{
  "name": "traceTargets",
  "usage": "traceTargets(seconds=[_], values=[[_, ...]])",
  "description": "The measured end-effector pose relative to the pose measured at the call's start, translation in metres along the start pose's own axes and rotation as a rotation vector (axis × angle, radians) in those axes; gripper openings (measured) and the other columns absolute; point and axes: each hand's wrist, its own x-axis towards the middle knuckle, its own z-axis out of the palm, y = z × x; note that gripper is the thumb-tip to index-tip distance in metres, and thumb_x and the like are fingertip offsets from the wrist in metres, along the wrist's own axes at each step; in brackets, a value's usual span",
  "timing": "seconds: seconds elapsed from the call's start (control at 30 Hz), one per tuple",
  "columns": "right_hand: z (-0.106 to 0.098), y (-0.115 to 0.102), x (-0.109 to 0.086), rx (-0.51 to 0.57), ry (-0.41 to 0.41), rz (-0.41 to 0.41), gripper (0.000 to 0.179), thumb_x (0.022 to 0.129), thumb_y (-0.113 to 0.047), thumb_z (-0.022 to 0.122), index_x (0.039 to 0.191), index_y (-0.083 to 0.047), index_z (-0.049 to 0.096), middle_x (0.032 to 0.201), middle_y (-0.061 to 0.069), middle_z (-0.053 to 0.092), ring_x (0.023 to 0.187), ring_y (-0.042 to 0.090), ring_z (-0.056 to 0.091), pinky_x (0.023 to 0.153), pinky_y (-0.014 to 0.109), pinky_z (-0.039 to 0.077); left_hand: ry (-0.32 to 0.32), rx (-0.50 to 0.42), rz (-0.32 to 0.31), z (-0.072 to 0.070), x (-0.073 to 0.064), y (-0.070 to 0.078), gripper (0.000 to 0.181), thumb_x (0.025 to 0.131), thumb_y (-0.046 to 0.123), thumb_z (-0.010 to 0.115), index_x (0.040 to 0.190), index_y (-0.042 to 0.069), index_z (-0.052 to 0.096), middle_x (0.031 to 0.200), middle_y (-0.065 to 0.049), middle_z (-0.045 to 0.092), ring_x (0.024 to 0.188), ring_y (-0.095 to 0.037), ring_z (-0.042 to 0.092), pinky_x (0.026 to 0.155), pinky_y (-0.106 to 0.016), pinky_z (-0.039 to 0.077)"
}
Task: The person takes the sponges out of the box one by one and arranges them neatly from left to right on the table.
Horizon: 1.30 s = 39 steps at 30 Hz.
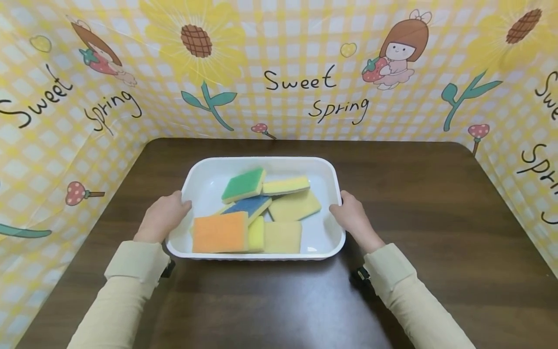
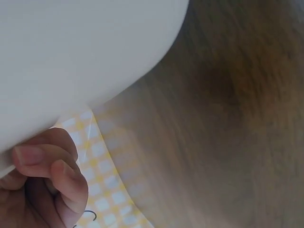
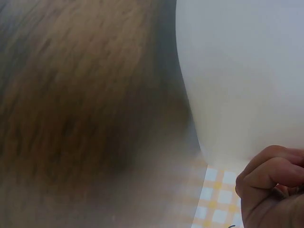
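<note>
A white plastic tray [image 1: 318, 237] is held between my two hands in the head view. My left hand [image 1: 165, 215] grips its left rim, thumb over the edge; the left wrist view shows curled fingers [image 2: 66, 175] beneath the rim. On the opposite rim, my right hand [image 1: 353, 218] grips the same way, with fingers [image 3: 270, 173] curled under it. Inside lie several sponges: an orange-topped one [image 1: 220, 232], a green-topped one [image 1: 244, 185], a blue-topped one [image 1: 248, 206] and pale yellow ones [image 1: 296, 206]. Some overlap, so parts of them are hidden.
Under the tray is a dark brown wooden table [image 1: 261, 300] with rounded far corners. A yellow-and-white checked cloth [image 1: 296, 39] printed with flowers and lettering hangs behind it and along both sides.
</note>
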Motion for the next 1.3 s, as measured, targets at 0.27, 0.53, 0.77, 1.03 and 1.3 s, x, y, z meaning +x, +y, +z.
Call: traceTargets(seconds=[0.27, 0.53, 0.77, 1.03, 1.3], values=[[-0.005, 0.005, 0.001, 0.023, -0.009, 0.021, 0.042, 0.090, -0.016, 0.043, 0.127, 0.004, 0.047, 0.118, 0.025, 0.058, 0.095, 0.030, 0.063, 0.072, 0.036, 0.056, 0.007, -0.001, 0.007, 0.002, 0.002, 0.004, 0.048, 0.097, 0.028, 0.034, 0.118, -0.013, 0.047, 0.102, -0.033, 0.061, 0.074, -0.030, 0.060, 0.061, -0.038, 0.047], [-0.010, 0.008, 0.002, 0.038, -0.021, 0.039, 0.041, 0.091, -0.015, 0.043, 0.127, 0.004, 0.046, 0.118, 0.025, 0.058, 0.096, 0.029, 0.062, 0.075, 0.037, 0.056, 0.013, 0.014, 0.010, 0.003, 0.003, 0.011, 0.048, 0.097, 0.026, 0.034, 0.117, -0.015, 0.048, 0.101, -0.034, 0.061, 0.074, -0.032, 0.059, 0.063, -0.041, 0.047], [-0.018, 0.010, -0.002, 0.022, -0.010, 0.040, 0.042, 0.091, -0.013, 0.042, 0.128, 0.007, 0.046, 0.120, 0.028, 0.057, 0.097, 0.031, 0.063, 0.076, 0.039, 0.056, 0.009, 0.019, 0.014, 0.006, 0.006, 0.021, 0.047, 0.098, 0.026, 0.035, 0.118, -0.015, 0.047, 0.103, -0.035, 0.060, 0.077, -0.033, 0.059, 0.067, -0.043, 0.047], [-0.022, 0.016, 0.001, 0.029, -0.023, 0.056, 0.042, 0.091, -0.013, 0.041, 0.129, 0.007, 0.045, 0.122, 0.028, 0.057, 0.097, 0.031, 0.064, 0.074, 0.038, 0.057, -0.011, 0.015, 0.001, 0.007, 0.007, 0.028, 0.047, 0.098, 0.026, 0.037, 0.118, -0.016, 0.045, 0.102, -0.036, 0.059, 0.077, -0.035, 0.058, 0.067, -0.045, 0.047], [-0.026, 0.022, 0.002, 0.023, -0.015, 0.043, 0.041, 0.090, -0.012, 0.041, 0.126, 0.008, 0.046, 0.120, 0.029, 0.057, 0.096, 0.031, 0.063, 0.074, 0.039, 0.057, -0.037, 0.000, -0.015, 0.009, 0.010, 0.036, 0.047, 0.101, 0.027, 0.036, 0.121, -0.015, 0.043, 0.101, -0.032, 0.058, 0.080, -0.032, 0.056, 0.069, -0.041, 0.047]])
